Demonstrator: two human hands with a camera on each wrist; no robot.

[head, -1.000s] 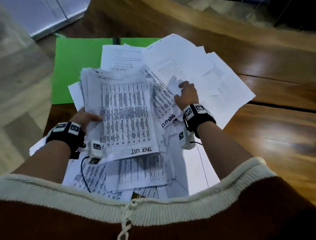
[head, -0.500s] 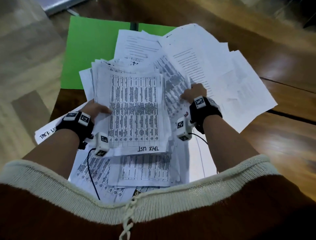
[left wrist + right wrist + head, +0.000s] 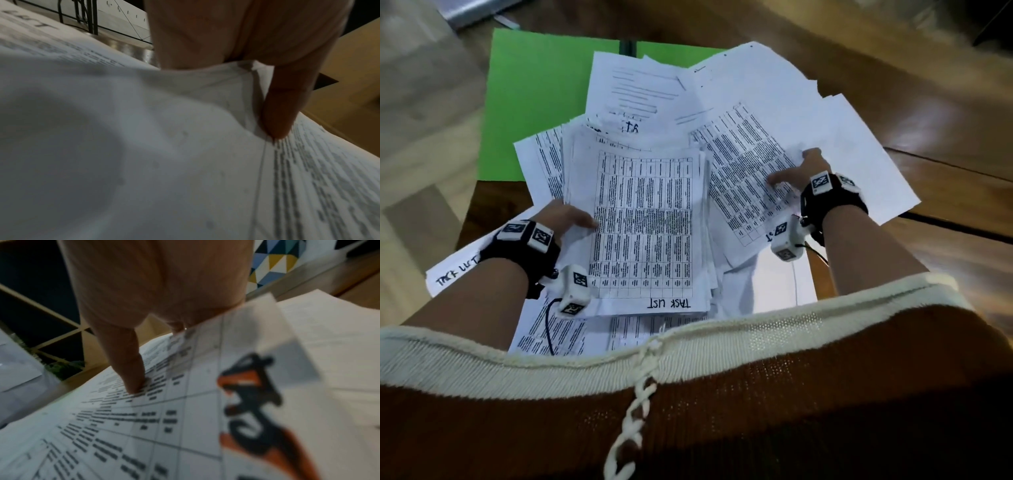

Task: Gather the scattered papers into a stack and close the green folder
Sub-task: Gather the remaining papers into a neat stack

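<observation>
My left hand (image 3: 570, 219) grips the left edge of a thick stack of printed papers (image 3: 643, 226), topped by a table sheet marked TASK LIST; its thumb (image 3: 281, 113) lies on top. My right hand (image 3: 796, 174) pinches a loose table sheet (image 3: 746, 174) to the right of the stack, thumb (image 3: 127, 363) pressing on the print, fingers hidden beneath. More loose sheets (image 3: 774, 102) fan out behind and under the stack. The green folder (image 3: 534, 102) lies open at the back left, papers covering its right half.
Everything rests on a dark wooden table (image 3: 945, 274) with a seam at the right. One sheet (image 3: 453, 270) sticks out over the table's left edge. A grey flat object (image 3: 479, 13) lies at the far left. My brown sweater fills the foreground.
My right hand has moved right and taken hold of a table sheet, lifting its edge. The left hand keeps its grip on the stack. The view has dipped closer.
</observation>
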